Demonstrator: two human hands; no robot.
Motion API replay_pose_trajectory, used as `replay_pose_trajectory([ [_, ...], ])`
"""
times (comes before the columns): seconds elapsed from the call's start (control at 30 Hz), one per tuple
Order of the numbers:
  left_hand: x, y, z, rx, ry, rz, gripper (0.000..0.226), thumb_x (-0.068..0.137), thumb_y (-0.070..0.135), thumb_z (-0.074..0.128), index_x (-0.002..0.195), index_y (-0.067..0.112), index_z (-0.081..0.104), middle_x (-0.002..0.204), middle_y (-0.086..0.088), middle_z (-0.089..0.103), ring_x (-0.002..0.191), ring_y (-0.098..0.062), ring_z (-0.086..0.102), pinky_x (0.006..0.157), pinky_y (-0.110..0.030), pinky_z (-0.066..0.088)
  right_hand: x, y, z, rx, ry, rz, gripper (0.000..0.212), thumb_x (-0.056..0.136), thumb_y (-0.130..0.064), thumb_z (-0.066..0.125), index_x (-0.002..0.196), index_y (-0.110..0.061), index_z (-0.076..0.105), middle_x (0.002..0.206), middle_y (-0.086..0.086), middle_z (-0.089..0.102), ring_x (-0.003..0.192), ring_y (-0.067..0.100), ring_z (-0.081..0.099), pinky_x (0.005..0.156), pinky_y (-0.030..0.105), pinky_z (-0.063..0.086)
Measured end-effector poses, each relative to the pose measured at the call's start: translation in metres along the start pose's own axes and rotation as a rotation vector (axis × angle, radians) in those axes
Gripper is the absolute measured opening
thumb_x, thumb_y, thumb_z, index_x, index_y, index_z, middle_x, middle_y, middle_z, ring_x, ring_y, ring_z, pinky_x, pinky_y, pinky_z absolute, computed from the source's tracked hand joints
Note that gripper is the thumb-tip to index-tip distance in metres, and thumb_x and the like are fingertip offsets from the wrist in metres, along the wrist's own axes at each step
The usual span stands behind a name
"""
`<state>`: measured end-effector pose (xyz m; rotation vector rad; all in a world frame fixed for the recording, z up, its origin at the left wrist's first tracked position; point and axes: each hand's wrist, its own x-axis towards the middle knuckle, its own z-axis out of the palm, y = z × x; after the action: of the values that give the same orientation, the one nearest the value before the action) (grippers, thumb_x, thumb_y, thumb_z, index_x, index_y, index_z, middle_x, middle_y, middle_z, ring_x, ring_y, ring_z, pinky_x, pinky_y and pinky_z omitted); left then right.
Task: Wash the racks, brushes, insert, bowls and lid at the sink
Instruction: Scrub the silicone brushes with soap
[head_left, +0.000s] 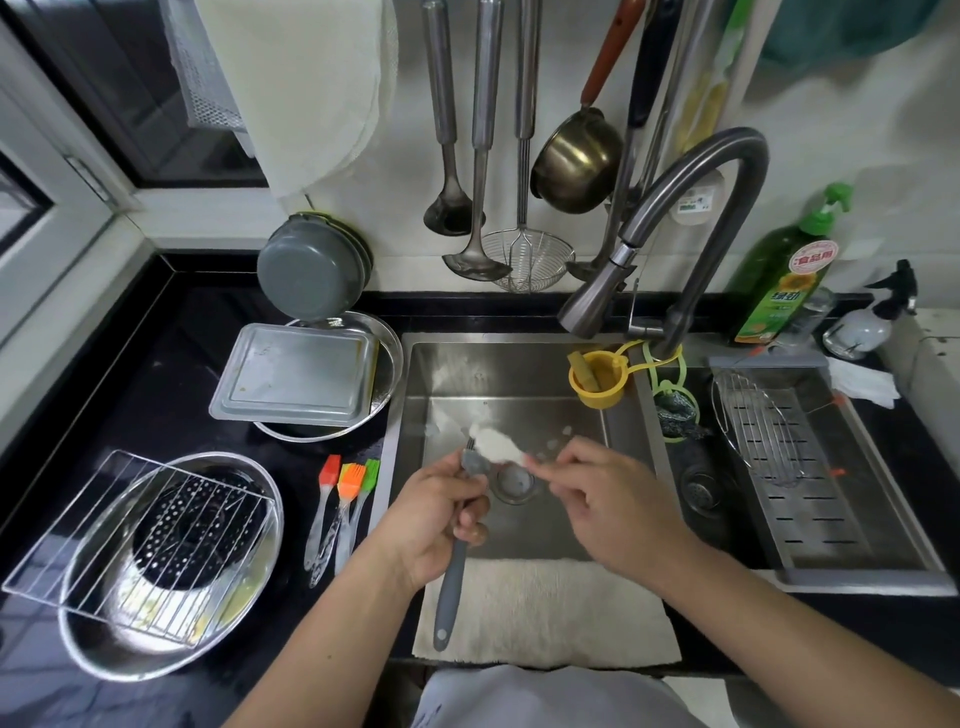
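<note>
Gripping the light, slippery grey silicone-handled brush (453, 556) mid-handle, the left hand (436, 525) steadies it; right hand (602, 499) apparently pinches its soapy white head.

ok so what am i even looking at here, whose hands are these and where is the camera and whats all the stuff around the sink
There is no machine here: a person wears one wide camera on the head, looking down at their own two hands over a steel sink. The left hand grips the grey handle of a brush. The right hand pinches a white cloth or pad against the brush head, apparently wiping it. No water shows under the tap.

On the black counter to the left lie three silicone brushes, a wire rack resting over a perforated insert in a steel bowl, and a flat metal tray or lid on another bowl. On the right, a rack sits in a drainer, with a green soap bottle behind.
</note>
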<state>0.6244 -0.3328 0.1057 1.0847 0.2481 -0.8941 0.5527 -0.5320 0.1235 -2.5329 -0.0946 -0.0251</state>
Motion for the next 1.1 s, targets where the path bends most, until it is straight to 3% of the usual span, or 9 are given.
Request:
replay_pose_trajectory([
  [0.1,-0.002,0.0,0.002,0.057,-0.027,-0.005,0.024,0.099,-0.011,0.046,0.104,0.006,0.061,0.064,0.001,0.049,0.043,-0.005,0.036,0.038,-0.016,0.027,0.003,0.0,0.013,-0.038,-0.026,-0.027,0.05,0.098,-0.014,0.06,0.138,-0.044,0.055,0.091,-0.019,0.051,0.075,0.006,0.053,0.065,0.03,0.052],
  [0.2,-0.004,-0.004,0.001,0.07,-0.061,-0.034,0.034,0.099,-0.011,0.043,0.12,0.003,0.066,0.077,-0.002,0.058,0.049,-0.007,0.041,0.042,-0.018,0.033,0.019,0.019,0.014,-0.094,0.012,0.085,0.048,0.099,-0.015,0.056,0.138,-0.043,0.056,0.099,-0.015,0.055,0.086,0.01,0.058,0.073,0.035,0.055],
  [0.3,-0.005,-0.002,0.002,-0.093,-0.059,-0.072,0.041,0.096,-0.013,0.043,0.132,-0.005,0.06,0.112,-0.014,0.068,0.07,-0.015,0.062,0.055,-0.025,0.056,0.014,0.023,0.011,-0.063,0.053,0.149,0.045,0.1,-0.017,0.056,0.138,-0.041,0.058,0.095,-0.014,0.054,0.08,0.006,0.054,0.068,0.024,0.049],
  [0.37,-0.007,-0.001,-0.002,-0.289,-0.044,-0.084,0.042,0.097,-0.014,0.039,0.135,-0.011,0.055,0.128,-0.022,0.068,0.102,-0.027,0.074,0.08,-0.03,0.065,0.008,0.022,0.01,-0.034,0.052,0.153,0.046,0.1,-0.016,0.059,0.138,-0.041,0.058,0.089,-0.015,0.052,0.075,0.002,0.05,0.062,0.014,0.039],
  [0.6,-0.016,-0.004,-0.003,-0.319,-0.15,0.039,0.069,0.078,-0.027,0.036,0.146,-0.017,0.036,0.153,-0.036,0.041,0.141,-0.039,0.05,0.118,-0.048,0.039,0.009,0.003,0.011,0.054,-0.013,0.019,0.047,0.101,-0.017,0.058,0.139,-0.044,0.054,0.092,-0.019,0.051,0.078,-0.001,0.048,0.067,0.018,0.041],
  [0.8,-0.009,-0.003,-0.006,-0.355,-0.202,0.086,0.079,0.072,-0.027,0.039,0.15,-0.017,0.03,0.149,-0.035,0.047,0.143,-0.038,0.047,0.117,-0.048,0.042,-0.009,-0.012,0.006,0.059,-0.158,-0.096,0.052,0.101,-0.013,0.054,0.141,-0.047,0.049,0.091,-0.019,0.049,0.075,0.005,0.051,0.064,0.024,0.048],
  [0.87,-0.011,-0.004,-0.005,-0.327,-0.256,0.095,0.073,0.074,-0.026,0.038,0.147,-0.019,0.032,0.14,-0.04,0.048,0.141,-0.036,0.048,0.12,-0.048,0.038,0.001,-0.003,0.0,0.029,-0.091,-0.076,0.052,0.101,-0.014,0.055,0.14,-0.047,0.046,0.093,-0.018,0.052,0.076,0.005,0.052,0.066,0.028,0.051],
  [0.97,-0.012,-0.004,0.001,-0.321,-0.271,0.099,0.072,0.073,-0.026,0.034,0.145,-0.022,0.031,0.154,-0.04,0.036,0.145,-0.039,0.044,0.126,-0.049,0.029,0.014,0.002,-0.005,-0.019,-0.002,-0.005,0.05,0.1,-0.015,0.058,0.139,-0.047,0.05,0.095,-0.018,0.054,0.076,0.004,0.053,0.066,0.025,0.052],
  [1.1,-0.008,-0.002,-0.002,-0.461,-0.284,0.06,0.066,0.069,-0.018,0.044,0.133,-0.001,0.044,0.148,-0.032,0.047,0.14,-0.037,0.05,0.123,-0.049,0.033,-0.012,-0.02,0.005,0.096,-0.159,-0.11,0.05,0.1,-0.014,0.057,0.138,-0.047,0.053,0.092,-0.019,0.05,0.076,0.005,0.051,0.063,0.023,0.046],
])
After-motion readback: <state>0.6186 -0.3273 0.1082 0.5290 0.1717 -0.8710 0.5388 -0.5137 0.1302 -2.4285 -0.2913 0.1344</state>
